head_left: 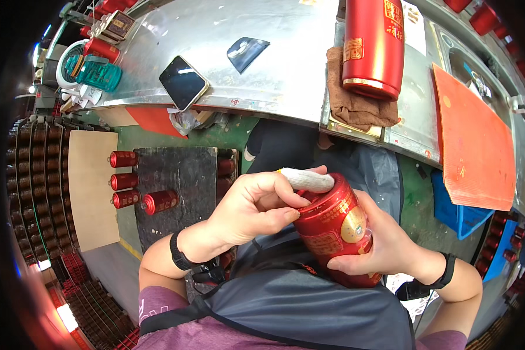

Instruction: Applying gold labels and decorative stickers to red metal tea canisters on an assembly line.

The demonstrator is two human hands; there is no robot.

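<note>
A red canister (324, 230) with gold print and a pale round patch is held tilted in front of my apron. My right hand (385, 239) is wrapped around its right side, thumb across the front. My left hand (242, 213) is closed at its upper rim, thumb and fingertips against the edge. One left finger wears a white cloth sleeve (309, 179) and lies across the canister's top. How far that finger reaches inside is hidden.
On the metal bench (291, 76) lie a phone (184, 83), a dark glossy piece (247, 53) and a teal bottle (102, 73). A larger red canister (373, 52) rests on a brown cloth (356, 111). Right are an orange-red board (472, 140) and blue crate (458, 216); left, a dark board (186, 192) with small canisters (161, 202).
</note>
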